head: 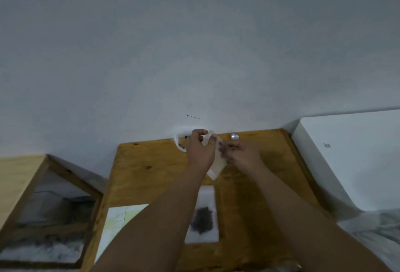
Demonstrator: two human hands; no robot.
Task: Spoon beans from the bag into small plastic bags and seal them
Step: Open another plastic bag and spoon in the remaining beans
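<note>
The left hand (pixel 200 148) is gripping the upper end of a small plastic bag (pixel 216 168), its fingers curled over the bag's top edge and the thumb pressing from the near side. The right hand (pixel 240 152) is meeting it from the right, its fingers curled and pinching the bag's right edge (this hand is blurred, so how each finger is lying cannot be told). The bag is hanging in the air between the two hands, above the far middle of the wooden worktop (pixel 151 174). It is pale and translucent, slanting down toward the lower right, and its lower end is looking flat. Both forearms are reaching up from the bottom of the frame and converging toward the bag just below the centre, wrists nearly level. Lower in the frame, between the forearms, a filled bag (pixel 203 196) is lying flat on the worktop, showing a dark clump of beans (pixel 203 220) in its lower half. Behind the left hand, at the worktop's far edge against the wall, a white bag (pixel 179 141) with dark specks is peeking out, mostly hidden. A spoon (pixel 234 136) is lying just beyond the right hand. A sheet of paper (pixel 116 224) is resting at the lower left of the worktop.
</note>
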